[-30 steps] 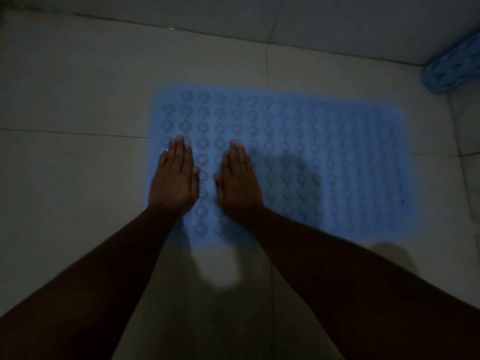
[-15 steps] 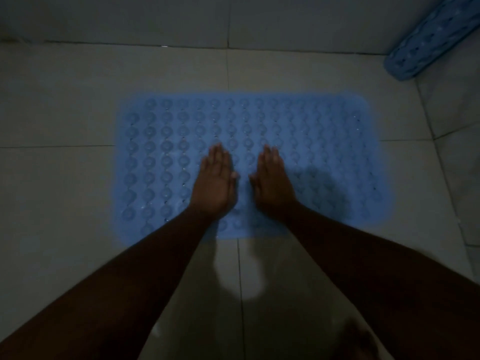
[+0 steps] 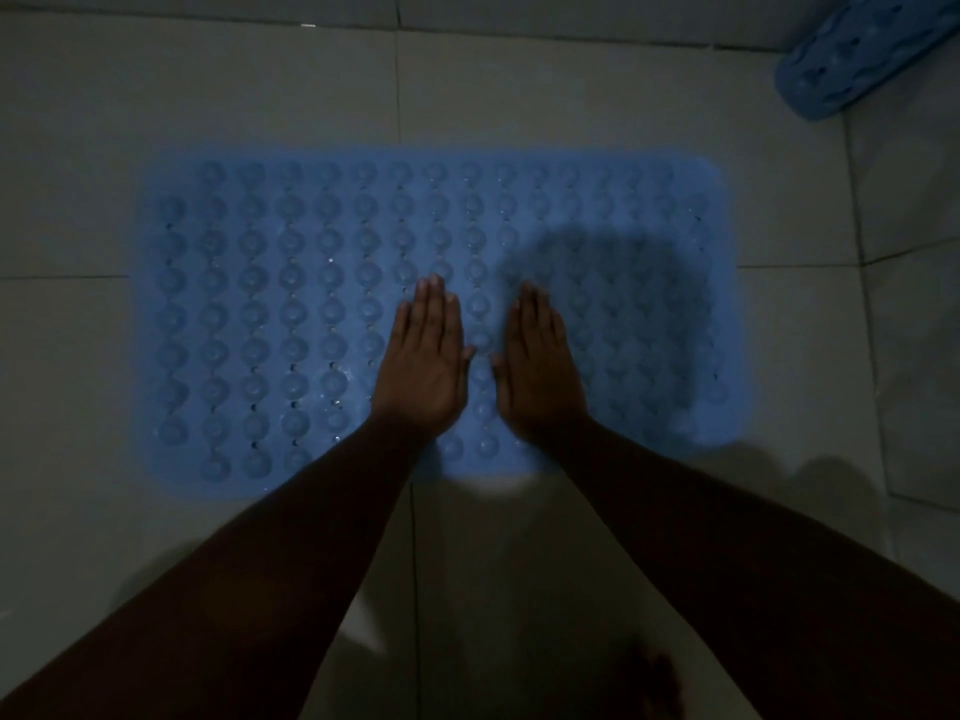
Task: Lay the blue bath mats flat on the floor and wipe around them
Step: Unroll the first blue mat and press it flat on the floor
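Holding nothing, both palms are pressing flat with fingers together: left hand (image 3: pixel 423 363) and right hand (image 3: pixel 540 366) side by side on the blue bath mat (image 3: pixel 260 314), which is lying spread on the tiled floor (image 3: pixel 208 96); a second mat (image 3: pixel 862 59) is sitting rolled in the far corner.

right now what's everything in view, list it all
flat bath mat: 1, blue with round bumps, spread on the floor in mid frame
rolled bath mat: 1, blue, top right corner by the wall
floor tiles: several, pale grey, all around the mats
wall base: pale, along the top edge
left hand: 1, palm down, fingers straight, on the flat mat
right hand: 1, palm down, fingers straight, on the flat mat beside the left
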